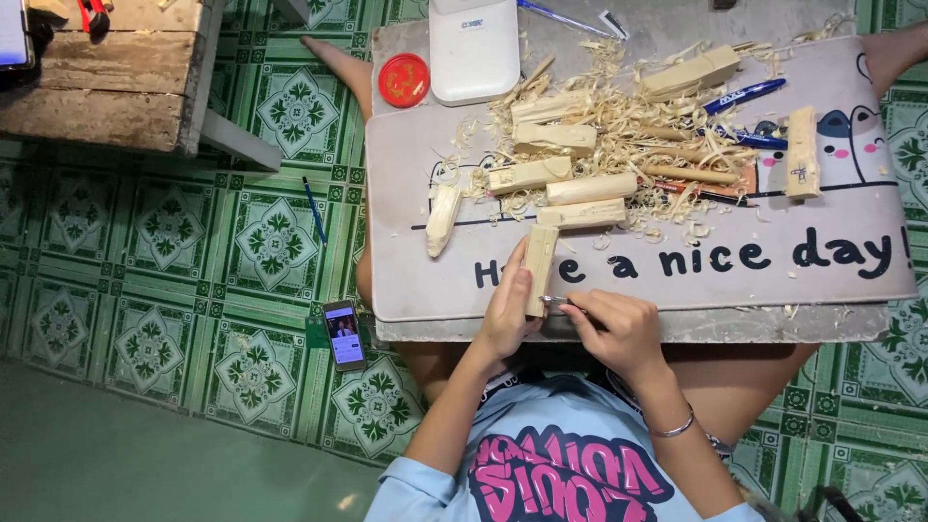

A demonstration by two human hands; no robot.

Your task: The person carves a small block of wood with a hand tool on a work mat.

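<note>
My left hand point(507, 314) grips the near end of a pale wooden block point(538, 259) that stands lengthwise on the grey desk mat point(416, 280). My right hand point(619, 329) holds a small carving knife point(561, 304) whose metal blade touches the block's lower right side. Several more cut wooden blocks point(556, 174) lie in a heap of wood shavings point(628, 135) beyond my hands. One carved piece with a tapered tip point(443, 218) lies apart at the left.
A white box-shaped device point(474, 48) and a red round lid point(404, 79) sit at the mat's far left. Blue pens point(744, 95) lie at the right. A phone point(343, 334) rests on the green tiled floor, a wooden bench point(106, 77) beyond.
</note>
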